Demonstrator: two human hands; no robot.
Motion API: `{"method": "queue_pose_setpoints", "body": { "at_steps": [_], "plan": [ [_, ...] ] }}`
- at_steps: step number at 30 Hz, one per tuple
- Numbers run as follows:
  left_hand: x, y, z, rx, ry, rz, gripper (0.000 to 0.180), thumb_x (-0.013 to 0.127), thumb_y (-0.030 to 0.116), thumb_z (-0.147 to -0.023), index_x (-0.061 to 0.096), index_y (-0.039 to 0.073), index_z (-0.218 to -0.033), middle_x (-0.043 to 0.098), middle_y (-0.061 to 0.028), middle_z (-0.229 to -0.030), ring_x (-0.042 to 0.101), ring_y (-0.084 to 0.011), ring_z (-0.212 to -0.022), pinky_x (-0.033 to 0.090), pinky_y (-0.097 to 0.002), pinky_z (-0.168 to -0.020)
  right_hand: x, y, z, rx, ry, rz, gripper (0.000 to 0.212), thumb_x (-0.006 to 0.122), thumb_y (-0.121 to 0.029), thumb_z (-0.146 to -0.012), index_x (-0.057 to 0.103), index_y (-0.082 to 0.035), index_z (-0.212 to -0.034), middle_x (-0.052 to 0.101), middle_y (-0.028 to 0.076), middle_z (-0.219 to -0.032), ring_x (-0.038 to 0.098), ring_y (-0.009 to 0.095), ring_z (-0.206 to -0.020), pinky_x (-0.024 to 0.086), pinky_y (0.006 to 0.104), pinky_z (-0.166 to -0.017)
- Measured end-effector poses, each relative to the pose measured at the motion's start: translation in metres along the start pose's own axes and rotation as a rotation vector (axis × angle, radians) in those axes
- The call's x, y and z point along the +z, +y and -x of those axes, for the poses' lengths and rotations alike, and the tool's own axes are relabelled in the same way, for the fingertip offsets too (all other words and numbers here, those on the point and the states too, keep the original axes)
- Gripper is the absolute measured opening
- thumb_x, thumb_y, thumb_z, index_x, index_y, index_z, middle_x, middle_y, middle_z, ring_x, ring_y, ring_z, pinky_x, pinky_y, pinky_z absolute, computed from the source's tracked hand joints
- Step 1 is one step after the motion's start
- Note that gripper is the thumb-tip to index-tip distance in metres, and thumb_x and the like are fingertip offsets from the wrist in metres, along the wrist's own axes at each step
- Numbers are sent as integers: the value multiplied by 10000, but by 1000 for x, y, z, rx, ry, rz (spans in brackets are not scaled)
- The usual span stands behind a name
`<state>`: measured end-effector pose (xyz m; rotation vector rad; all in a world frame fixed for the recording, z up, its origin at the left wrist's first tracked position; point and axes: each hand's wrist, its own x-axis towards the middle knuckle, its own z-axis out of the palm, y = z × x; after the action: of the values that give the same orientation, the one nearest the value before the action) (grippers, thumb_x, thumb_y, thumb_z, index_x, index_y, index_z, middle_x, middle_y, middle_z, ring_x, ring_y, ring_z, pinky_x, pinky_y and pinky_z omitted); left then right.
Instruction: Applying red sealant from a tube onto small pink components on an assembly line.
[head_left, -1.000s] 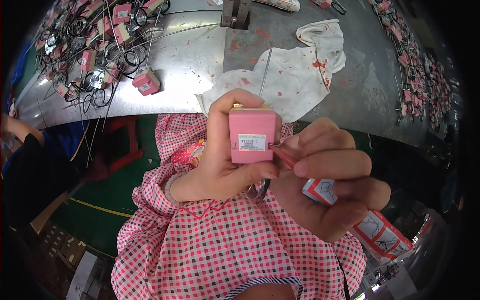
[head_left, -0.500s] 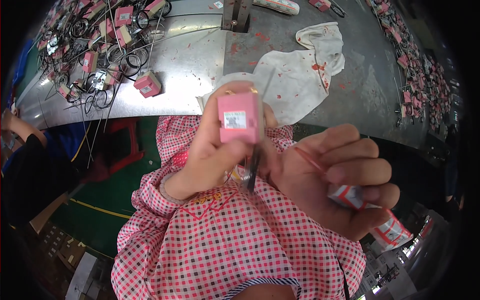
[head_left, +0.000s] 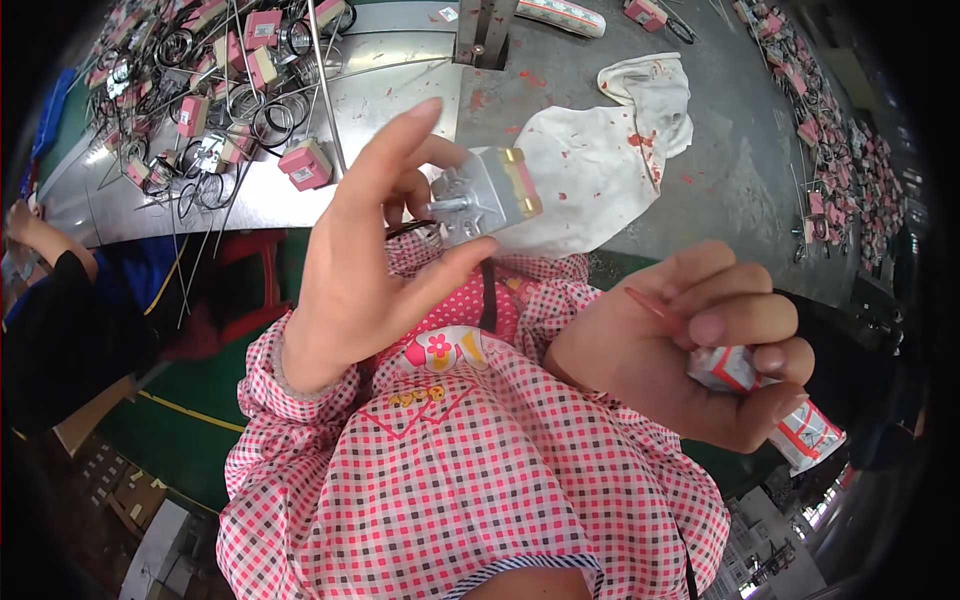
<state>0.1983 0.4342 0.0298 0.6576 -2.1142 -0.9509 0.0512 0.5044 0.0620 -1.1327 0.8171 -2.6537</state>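
Across the top, a broad grey metal worktop (head_left: 735, 190) flecked with red. Below it, a loose pink-and-black checked cloth garment (head_left: 450, 490). On the worktop's left, a heap of pink-and-cream boxes with black coiled wires and thin metal rods (head_left: 193, 117); along the far right, another dense heap of pink boxes and dark wires (head_left: 815, 205). Between them, near the front edge, a crumpled white cloth (head_left: 570, 165) stained red. In front of the worktop, the left hand (head_left: 370, 225), index finger pointing clear, but grip apparently clamped on a grey metal-faced box with brass-coloured terminals and a strip of pink casing (head_left: 488, 195), thumb at its lower edge, other fingers behind. Well apart to the right, the right hand (head_left: 700, 340), grip curled closed around a white-and-red printed tube (head_left: 808, 435), with a slender red pointed stick (head_left: 655, 308) jutting out at the fingertips, clear of the box. As for progress, seemingly partway through handling one piece: off the worktop, metal face in view, label side hidden. Any finished mark on it, impossible to tell. Plenty of similar boxes in both heaps; which done and which left, cannot tell from here.
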Motion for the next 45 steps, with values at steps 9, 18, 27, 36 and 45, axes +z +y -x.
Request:
{"method": "queue_pose_setpoints", "body": {
  "at_steps": [9,18,27,36,45],
  "plan": [
    [12,14,-6,226,-17,-249,915,705,-24,-565,178,37,-1311,558,-150,-967,545,-258,-793,441,-335,-719,13,15,9,32,-150,99,246,307,-285,-878,367,-69,-777,463,97,-535,303,113,-350,265,237,-353],
    [17,6,-4,291,-81,-196,971,671,-51,-559,118,117,-1340,551,-162,-990,565,-298,-833,462,-366,-668,12,25,14,-18,-187,322,241,307,-236,-881,294,-45,-734,412,95,-467,278,111,-293,237,218,-291],
    [18,5,-2,298,-19,-104,797,699,-20,-526,329,47,-1228,560,-148,-949,557,-284,-817,432,-347,-663,-3,30,14,-108,-399,336,177,327,-182,-885,347,-18,-822,425,89,-565,329,104,-326,256,206,-311],
    [12,16,-6,151,-54,-135,559,726,43,-499,531,16,-1022,574,-70,-918,548,-214,-786,366,-309,-682,7,41,24,-68,-410,306,185,334,-177,-882,350,-17,-790,436,94,-567,345,111,-337,272,216,-325],
    [14,15,-7,167,-39,-167,521,719,54,-511,548,24,-1002,573,-64,-899,553,-198,-776,364,-304,-682,9,46,27,-39,-398,289,197,341,-172,-880,353,-16,-759,448,99,-569,360,118,-349,289,227,-339]
  ]
}}
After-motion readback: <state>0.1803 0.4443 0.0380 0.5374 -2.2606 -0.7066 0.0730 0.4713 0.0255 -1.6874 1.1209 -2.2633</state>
